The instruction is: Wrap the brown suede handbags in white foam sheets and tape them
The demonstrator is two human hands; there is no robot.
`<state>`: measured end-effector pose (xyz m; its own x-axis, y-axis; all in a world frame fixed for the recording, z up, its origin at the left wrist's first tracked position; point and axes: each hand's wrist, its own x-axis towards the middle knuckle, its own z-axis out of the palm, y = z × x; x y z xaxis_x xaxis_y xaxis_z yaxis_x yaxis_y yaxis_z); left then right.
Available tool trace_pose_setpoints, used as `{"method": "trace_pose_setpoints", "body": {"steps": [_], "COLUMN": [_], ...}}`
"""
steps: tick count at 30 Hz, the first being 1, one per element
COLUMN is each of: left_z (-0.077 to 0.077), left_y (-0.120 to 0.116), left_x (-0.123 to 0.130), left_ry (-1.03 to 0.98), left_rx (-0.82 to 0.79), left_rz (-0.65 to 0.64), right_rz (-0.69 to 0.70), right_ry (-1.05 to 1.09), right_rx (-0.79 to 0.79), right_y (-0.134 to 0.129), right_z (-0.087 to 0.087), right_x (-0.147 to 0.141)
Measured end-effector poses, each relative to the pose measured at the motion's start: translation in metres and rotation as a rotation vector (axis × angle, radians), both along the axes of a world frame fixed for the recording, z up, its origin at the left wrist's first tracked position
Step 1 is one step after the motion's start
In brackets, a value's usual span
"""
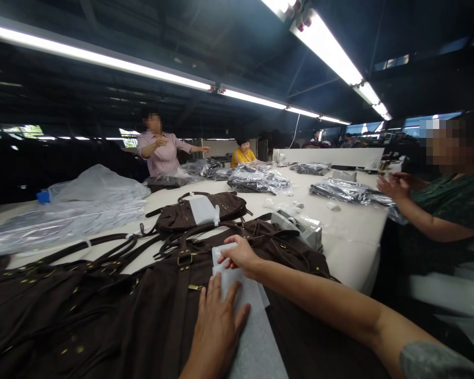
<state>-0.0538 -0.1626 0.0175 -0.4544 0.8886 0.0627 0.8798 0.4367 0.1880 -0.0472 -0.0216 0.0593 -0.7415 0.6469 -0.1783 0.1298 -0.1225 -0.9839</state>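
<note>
The right hand point(240, 258) sits over the far end of a white paper strip point(255, 337), its fingers curled; whether that grip is pinched on the paper or just above it, I cannot tell. The left hand point(218, 321) lies palm down with its fingers spread, closed on nothing, the fingertips at the strip's left edge and the thumb across the paper.

The strip lies directly under both grips, its long axis running from the counter's near side toward the far edge, leaning a little left. The right hand is nearer its far end, the left nearer its middle.

Beneath the strip is a dark brown bag point(158, 316), covering the near side of the counter point(349, 247). Beyond the right grip, toward the counter's right edge, stands a grey tape dispenser point(314, 237). Farther off lie a smaller brown bag point(174, 218) and plastic-wrapped bundles point(253, 179).
</note>
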Motion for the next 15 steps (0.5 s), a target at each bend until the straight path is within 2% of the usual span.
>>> {"method": "trace_pose_setpoints", "body": {"steps": [3, 8, 11, 15], "left_z": [0.003, 0.001, 0.000, -0.001], "left_y": [-0.001, 0.000, 0.002, 0.002], "left_x": [0.002, 0.000, 0.000, -0.001], "left_ry": [0.000, 0.015, 0.040, 0.081], "left_rx": [-0.030, -0.037, -0.041, -0.044], "left_rz": [0.013, 0.016, 0.014, 0.005], "right_rz": [-0.032, 0.013, 0.050, 0.096], "right_ry": [-0.094, -0.250, -0.366, -0.497], "right_rx": [0.008, 0.103, 0.220, 0.401], "right_y": [-0.003, 0.002, 0.010, 0.017], "right_z": [-0.014, -0.025, -0.026, -0.017], "right_x": [0.000, -0.008, -0.016, -0.018]}}
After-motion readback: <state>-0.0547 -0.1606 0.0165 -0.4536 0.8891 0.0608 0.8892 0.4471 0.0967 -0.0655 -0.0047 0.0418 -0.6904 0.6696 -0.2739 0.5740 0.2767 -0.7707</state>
